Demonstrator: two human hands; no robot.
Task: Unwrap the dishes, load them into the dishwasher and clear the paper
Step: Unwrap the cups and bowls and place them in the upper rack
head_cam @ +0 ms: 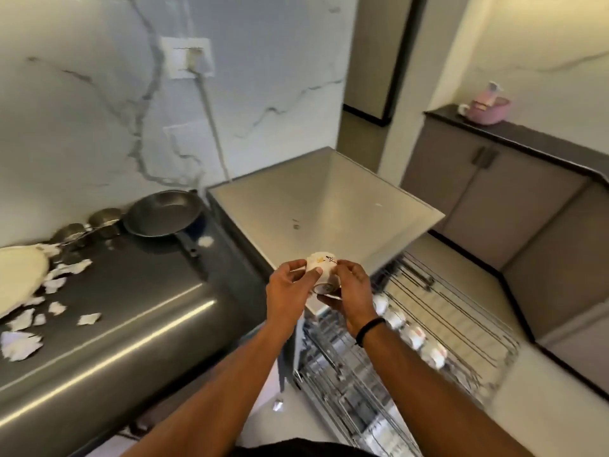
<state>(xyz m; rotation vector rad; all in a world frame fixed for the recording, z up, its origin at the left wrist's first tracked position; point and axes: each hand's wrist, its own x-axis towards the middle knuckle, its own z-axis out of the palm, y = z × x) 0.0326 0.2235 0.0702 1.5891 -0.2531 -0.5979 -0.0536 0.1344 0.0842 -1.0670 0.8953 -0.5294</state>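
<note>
While both hands grip a small cup (pixel 321 273), left hand (pixel 290 291) and right hand (pixel 354 293) curl their fingers (pixel 313 273) around it, apparently unwrapping; next, it likely goes down onto the rack (pixel 461 324) below the fingers.

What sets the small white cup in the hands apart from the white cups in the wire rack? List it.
The small white printed cup is gripped by the left hand and the right hand, lying on its side; the white cups in a row stand in the wire dishwasher rack. The held cup is above the rack; the row is loaded. Both are small, white, printed.
</note>
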